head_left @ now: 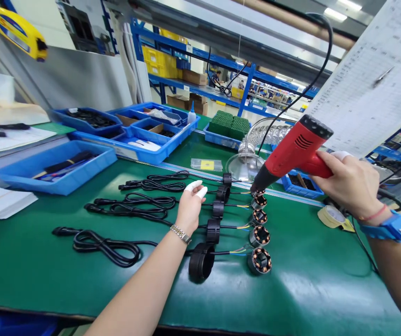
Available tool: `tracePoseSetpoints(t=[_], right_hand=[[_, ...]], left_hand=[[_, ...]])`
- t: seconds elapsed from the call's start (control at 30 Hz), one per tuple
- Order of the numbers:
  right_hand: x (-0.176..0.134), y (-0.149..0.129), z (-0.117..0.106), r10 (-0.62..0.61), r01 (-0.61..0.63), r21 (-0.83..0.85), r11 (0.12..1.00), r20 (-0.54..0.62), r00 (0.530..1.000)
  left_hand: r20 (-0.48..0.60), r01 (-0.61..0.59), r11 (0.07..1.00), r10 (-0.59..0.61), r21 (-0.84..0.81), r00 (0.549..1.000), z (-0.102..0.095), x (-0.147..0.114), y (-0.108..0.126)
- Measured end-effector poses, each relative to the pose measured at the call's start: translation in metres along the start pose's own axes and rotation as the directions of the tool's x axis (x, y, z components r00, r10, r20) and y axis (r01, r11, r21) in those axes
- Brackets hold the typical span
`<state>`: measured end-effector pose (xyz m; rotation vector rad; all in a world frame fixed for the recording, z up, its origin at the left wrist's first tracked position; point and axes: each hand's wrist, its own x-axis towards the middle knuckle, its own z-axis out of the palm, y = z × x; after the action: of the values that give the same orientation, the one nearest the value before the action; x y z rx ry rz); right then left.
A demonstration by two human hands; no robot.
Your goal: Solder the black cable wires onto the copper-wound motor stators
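My right hand (349,182) grips a red heat gun (293,151) by its handle. The gun's black nozzle points down at the farthest copper-wound motor stator in a row on the green bench. Nearer stators (260,260) stand in line toward me, joined by thin coloured wires to black cables (105,245). Each cable passes through a black plastic ring (202,262). My left hand (190,205), with white finger covers, is closed at a cable by the second-farthest ring (223,192); its fingertips partly hide the contact.
Blue trays (63,172) with parts and tools stand at the left and back. Behind the row are a clear funnel hood (244,165) on a foil duct and a green-block tray (230,125). A tape roll (331,217) lies right, near a hanging paper sheet (368,84).
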<state>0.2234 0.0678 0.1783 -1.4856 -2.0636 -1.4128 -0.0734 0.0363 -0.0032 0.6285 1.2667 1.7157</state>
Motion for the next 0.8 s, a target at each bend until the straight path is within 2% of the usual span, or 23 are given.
tracePoseSetpoints(t=[0.2,0.33,0.53,0.7,0.8], right_hand=[[0.019,-0.010,0.025,0.008,-0.007,-0.018,1.000,0.022,1.000],[0.021,-0.011,0.023,-0.017,0.018,-0.016,1.000,0.048,0.999],[-0.005,0.003,-0.014,-0.042,0.040,0.043,0.998,0.055,0.998],[-0.043,0.024,-0.059,-0.212,0.200,0.174,0.964,0.054,0.976],[-0.065,0.044,-0.083,-0.259,0.243,0.163,0.956,0.085,0.962]], left_hand=[[-0.004,0.001,1.000,-0.001,0.018,1.000,-0.001,0.000,0.001],[0.007,-0.001,1.000,0.001,0.025,1.000,0.000,0.000,0.001],[0.007,0.005,1.000,-0.005,0.028,1.000,0.000,0.000,0.000],[-0.019,-0.003,1.000,0.004,0.030,1.000,-0.003,0.004,-0.001],[-0.053,0.002,0.999,0.000,0.044,0.999,-0.005,0.008,-0.003]])
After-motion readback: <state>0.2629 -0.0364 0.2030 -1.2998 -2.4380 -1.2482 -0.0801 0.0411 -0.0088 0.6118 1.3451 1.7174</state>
